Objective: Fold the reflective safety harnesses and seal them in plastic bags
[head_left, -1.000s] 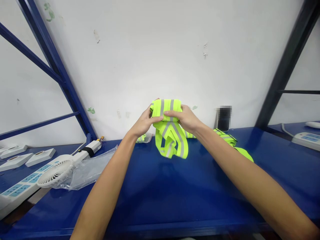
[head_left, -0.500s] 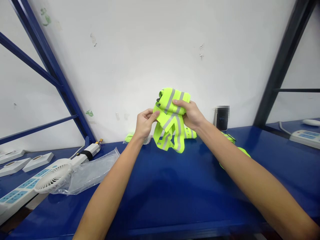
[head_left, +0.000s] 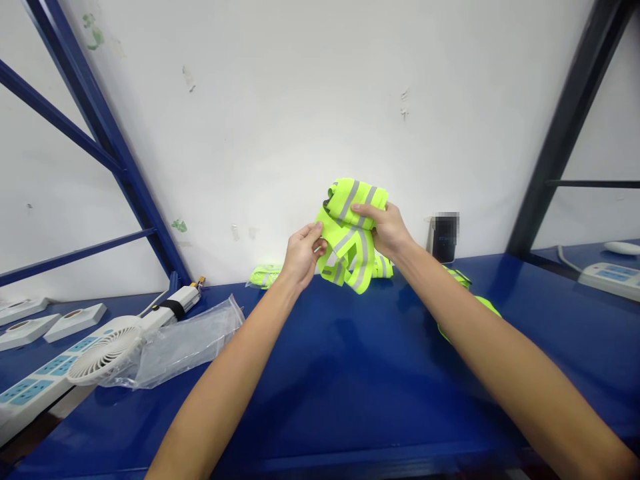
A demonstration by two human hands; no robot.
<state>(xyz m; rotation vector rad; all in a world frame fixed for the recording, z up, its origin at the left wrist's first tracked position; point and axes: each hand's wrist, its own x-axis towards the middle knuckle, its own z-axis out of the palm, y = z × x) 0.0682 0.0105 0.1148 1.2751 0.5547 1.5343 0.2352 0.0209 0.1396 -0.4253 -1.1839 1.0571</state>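
Above the blue table, both my hands hold a bundle of neon-yellow reflective strap [head_left: 353, 230] with grey stripes, partly folded, its loose loops hanging down. My right hand [head_left: 386, 230] grips the folded part, thumb across its front. The fingers of my left hand [head_left: 304, 252] pinch the strap's left edge. A dark piece, perhaps a buckle, peeks out at the bundle's upper left. Behind, on the table, lie more neon-yellow pieces: a packed one [head_left: 264, 276] at the left and a striped one [head_left: 384, 267] partly hidden by the bundle.
At the left of the blue table [head_left: 320, 393] lie a clear plastic bag [head_left: 187, 343], a small white fan [head_left: 106, 353] and a power strip [head_left: 30, 387]. A dark boxy device [head_left: 443, 240] leans on the wall. More neon-yellow material [head_left: 486, 305] lies beside my right forearm.
Both hands and the strap bundle have shifted slightly right. My left hand has turned, and the hanging loops sit a little higher. The packed yellow piece behind shows more fully.
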